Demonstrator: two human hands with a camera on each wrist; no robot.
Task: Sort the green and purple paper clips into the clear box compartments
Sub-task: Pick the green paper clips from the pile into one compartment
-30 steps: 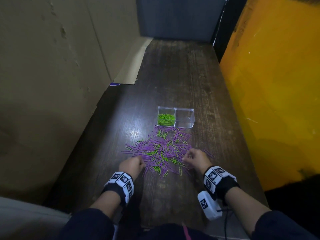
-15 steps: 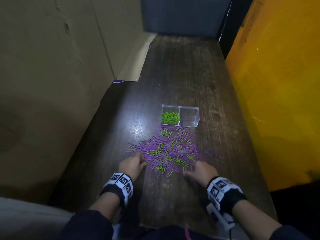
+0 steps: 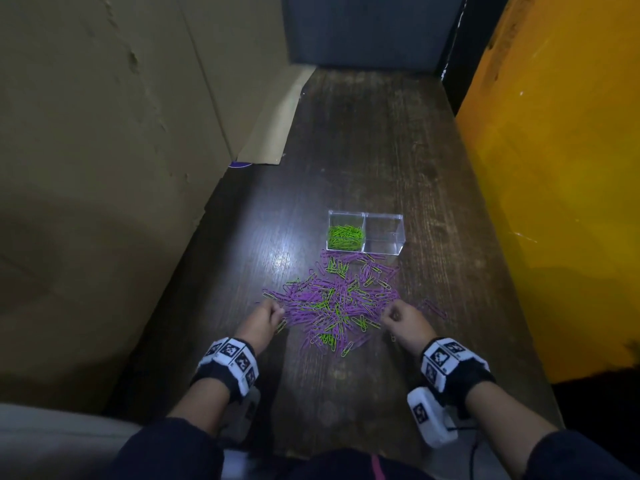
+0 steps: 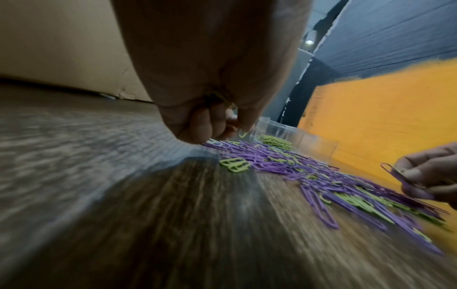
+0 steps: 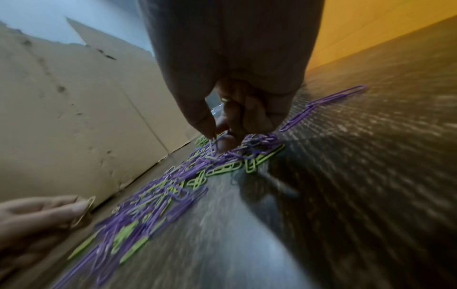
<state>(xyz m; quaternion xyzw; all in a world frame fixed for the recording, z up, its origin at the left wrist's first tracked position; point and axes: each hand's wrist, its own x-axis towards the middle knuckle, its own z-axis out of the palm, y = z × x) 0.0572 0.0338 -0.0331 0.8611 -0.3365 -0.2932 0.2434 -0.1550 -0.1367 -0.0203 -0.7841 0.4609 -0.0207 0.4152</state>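
A heap of purple and green paper clips (image 3: 336, 299) lies on the dark wooden table (image 3: 363, 140). Just beyond it stands the clear box (image 3: 401, 233); its left compartment holds green clips (image 3: 346, 237), its right one looks empty. My left hand (image 3: 277, 310) is at the heap's left edge, fingers curled, pinching a green clip (image 4: 242, 134). My right hand (image 3: 388, 315) is at the heap's right edge and pinches a purple clip (image 4: 395, 174) between thumb and fingertips (image 5: 217, 136). A few purple clips (image 3: 434, 308) lie apart to the right.
A cardboard wall (image 3: 104, 168) runs along the left side, with a flap (image 3: 273, 133) lying on the table. An orange wall (image 3: 554, 168) bounds the right side and a dark panel (image 3: 363, 29) closes the far end.
My right hand drew back toward me, then returned to the heap's right edge holding a purple clip. The left hand stayed at the left edge.
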